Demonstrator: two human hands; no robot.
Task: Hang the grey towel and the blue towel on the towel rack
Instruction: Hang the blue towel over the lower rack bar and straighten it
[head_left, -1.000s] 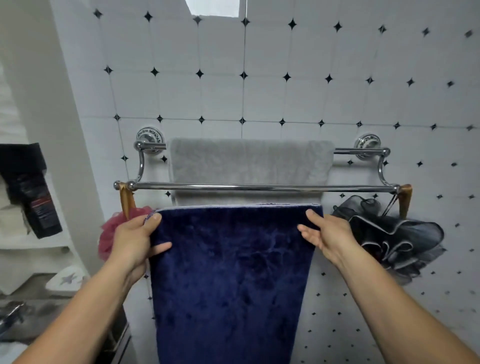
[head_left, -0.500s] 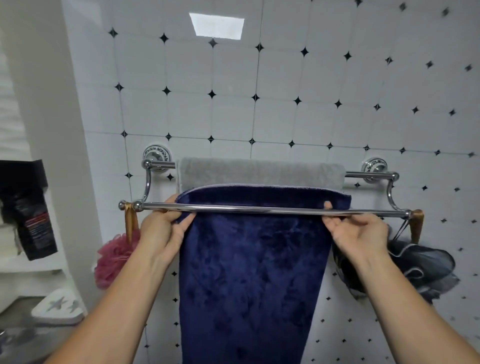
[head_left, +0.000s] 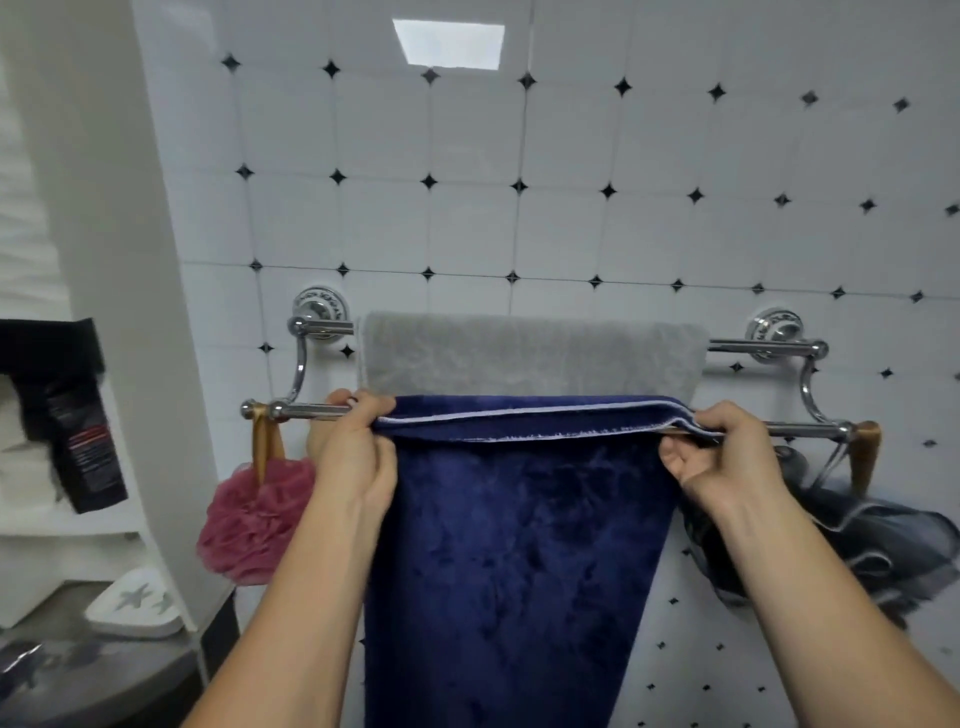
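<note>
A chrome double towel rack (head_left: 810, 430) is fixed to the tiled wall. The grey towel (head_left: 530, 356) hangs over its rear bar. The blue towel (head_left: 519, 561) lies over the front bar, its top edge folded across the rail and its long part hanging down in front. My left hand (head_left: 353, 457) grips the blue towel's top left corner at the bar. My right hand (head_left: 727, 457) grips its top right corner at the bar.
A pink bath pouf (head_left: 254, 525) hangs from the rack's left end and a dark grey pouf (head_left: 872, 535) from its right end. On the left are white shelves with a black packet (head_left: 72, 415), a white soap dish (head_left: 140, 608) and a grey counter (head_left: 78, 680).
Both hands raised the blue towel from below the front bar, brought its top edge up behind the rail, then pulled it forward over the bar. The grey towel stayed put.
</note>
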